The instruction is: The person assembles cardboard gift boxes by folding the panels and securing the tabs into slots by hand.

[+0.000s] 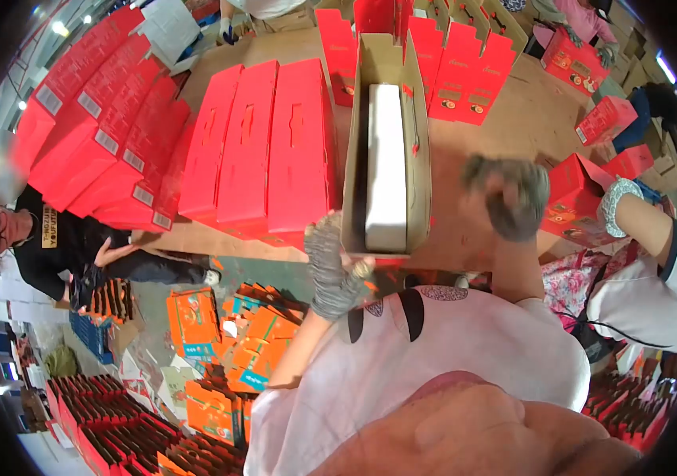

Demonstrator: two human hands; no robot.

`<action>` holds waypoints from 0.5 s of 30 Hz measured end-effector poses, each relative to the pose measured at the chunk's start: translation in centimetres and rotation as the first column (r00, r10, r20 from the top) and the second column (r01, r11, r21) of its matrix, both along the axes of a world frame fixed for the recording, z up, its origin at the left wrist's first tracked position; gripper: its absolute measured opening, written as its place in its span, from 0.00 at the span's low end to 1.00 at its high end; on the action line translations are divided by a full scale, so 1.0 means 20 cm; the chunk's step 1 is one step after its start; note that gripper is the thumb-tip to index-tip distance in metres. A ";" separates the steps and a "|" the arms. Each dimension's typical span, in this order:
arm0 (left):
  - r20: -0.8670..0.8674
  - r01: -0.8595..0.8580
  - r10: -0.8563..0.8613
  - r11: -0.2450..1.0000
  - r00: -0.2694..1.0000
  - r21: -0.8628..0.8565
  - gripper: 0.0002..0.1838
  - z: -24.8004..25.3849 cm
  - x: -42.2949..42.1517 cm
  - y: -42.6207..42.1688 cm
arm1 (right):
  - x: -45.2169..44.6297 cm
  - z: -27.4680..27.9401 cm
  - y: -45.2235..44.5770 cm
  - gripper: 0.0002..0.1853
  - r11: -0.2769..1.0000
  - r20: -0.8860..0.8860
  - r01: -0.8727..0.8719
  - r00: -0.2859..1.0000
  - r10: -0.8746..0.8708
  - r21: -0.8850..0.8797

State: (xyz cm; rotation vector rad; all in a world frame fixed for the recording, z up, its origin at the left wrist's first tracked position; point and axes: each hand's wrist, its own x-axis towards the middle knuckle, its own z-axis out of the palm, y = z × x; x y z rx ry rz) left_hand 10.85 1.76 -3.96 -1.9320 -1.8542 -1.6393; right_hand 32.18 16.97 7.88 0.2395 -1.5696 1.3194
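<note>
An open red carton [424,182], brown cardboard inside, stands on the table in front of me, with a long white box [386,166] in it. My left hand [333,266], in a grey glove, is wrapped round the carton's near left corner, thumb against its near end. To the right of the carton, above the table, is my right hand [513,198], also gloved. Its fingers look curled but are blurred by motion, and whether it holds anything is unclear. Three closed red cartons [299,147] lean side by side just left of the open one.
More red cartons [100,119] are stacked at the far left; several open ones [465,75] stand behind. Co-workers stand around the brown table [505,111], one close at right with an arm [644,218] near red boxes. Orange flattened boxes [267,333] lie on the floor.
</note>
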 end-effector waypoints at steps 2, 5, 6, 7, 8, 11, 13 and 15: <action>0.086 -0.041 0.047 0.996 0.995 -0.080 0.35 0.04 0.03 -0.01 | 0.05 -0.08 0.16 0.08 0.922 0.208 0.376 0.912 -0.352 -0.087; 0.459 0.016 0.074 0.982 0.885 -0.189 0.30 0.11 0.12 -0.01 | 0.08 -0.35 0.52 0.13 0.872 0.407 0.357 0.890 -0.208 -0.335; 0.483 -0.012 0.093 0.986 0.871 -0.168 0.29 0.06 0.14 0.00 | 0.07 -0.41 0.63 0.13 0.882 0.410 0.337 0.892 -0.188 -0.329; 0.505 -0.042 0.113 0.988 0.856 -0.150 0.28 0.03 0.16 0.01 | 0.05 -0.46 0.73 0.15 0.889 0.425 0.308 0.893 -0.147 -0.339; 0.505 -0.067 0.136 0.986 0.852 -0.152 0.28 0.04 0.19 0.01 | 0.03 -0.52 0.83 0.17 0.892 0.440 0.279 0.892 -0.104 -0.356; 0.705 -0.123 0.187 0.982 0.684 -0.141 0.29 0.00 0.28 0.01 | -0.07 -0.55 1.11 0.25 0.901 0.434 0.246 0.898 -0.073 -0.357; 0.783 -0.186 0.149 0.982 0.604 -0.044 0.35 0.04 0.34 0.01 | -0.17 -0.49 1.24 0.28 0.901 0.411 0.242 0.908 -0.079 -0.361; 0.789 -0.162 0.057 0.985 0.612 0.054 0.50 0.09 0.38 -0.01 | -0.31 -0.44 1.39 0.32 0.900 0.391 0.303 0.905 -0.168 -0.313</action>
